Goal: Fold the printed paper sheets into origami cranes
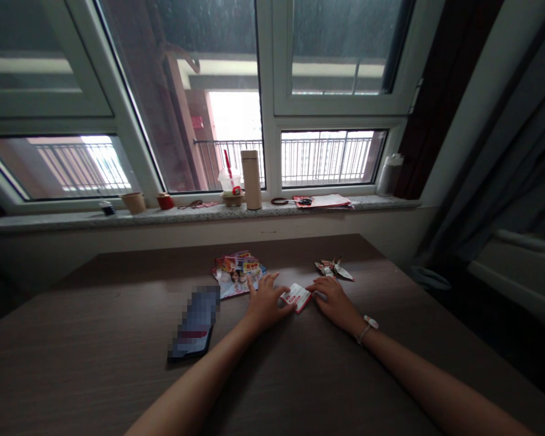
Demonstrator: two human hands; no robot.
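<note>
A small folded piece of white paper with red print (296, 297) lies on the table between my hands. My left hand (266, 304) has its thumb and a finger on the paper's left side, while the other fingers stretch forward. At the right corner, the bent fingers of my right hand (333, 303) grip the paper's edge; the thumb is partly hidden. Just beyond my right hand rests a pointed folded-paper shape (333, 267). Beside the left fingertips is a pile of colourful printed leaflets (237, 275).
A phone (195, 324), its screen blurred, lies left of my left forearm on the brown table (95, 339). Along the windowsill stand a tall beige bottle (251, 181), a drink cup with a red straw (229, 181), a paper cup (133, 203) and scissors (303, 201) on papers.
</note>
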